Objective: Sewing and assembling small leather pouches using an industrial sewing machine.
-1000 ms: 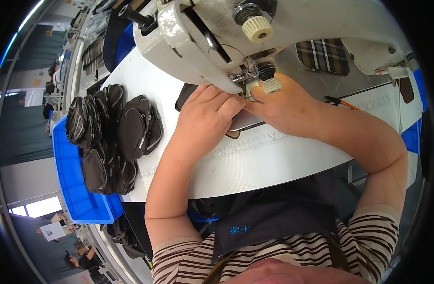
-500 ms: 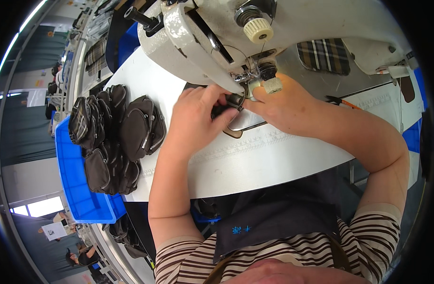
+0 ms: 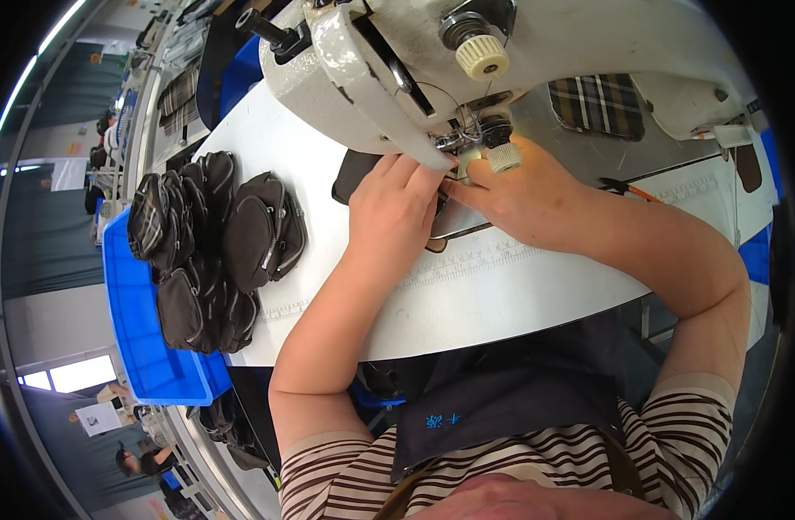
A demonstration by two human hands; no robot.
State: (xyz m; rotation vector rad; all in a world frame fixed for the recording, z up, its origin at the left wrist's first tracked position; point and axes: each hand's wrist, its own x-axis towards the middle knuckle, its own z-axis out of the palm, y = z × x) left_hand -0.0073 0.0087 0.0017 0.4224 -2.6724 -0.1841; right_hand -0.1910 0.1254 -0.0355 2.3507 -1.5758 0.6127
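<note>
The sewing machine point(image 3: 371, 95) hangs over my hands, its presser foot and needle area just beyond my fingertips. My left hand point(image 3: 396, 204) is closed on a dark brown fabric piece point(image 3: 352, 176), fingers together beside the foot. Part of that piece sticks out left of the hand, and the rest is hidden under it. From the right, my right hand point(image 3: 519, 195) pinches the piece's edge close to the needle; its fingertips are partly behind a cream tension knob point(image 3: 504, 157). A small brown flap point(image 3: 436, 246) shows below my left hand.
Several dark zippered pouches point(image 3: 263, 230) are piled at the left, beside a blue bin point(image 3: 159, 364). A plaid fabric piece point(image 3: 597, 106) lies behind the right hand. Orange-handled snips point(image 3: 630, 189) rest near my right forearm. A ruler strip point(image 3: 467, 270) runs along the white table.
My left hand has shifted right and turned over the fabric piece, its fingers now straighter. More of the piece shows at its left. My right hand stays nearly in place.
</note>
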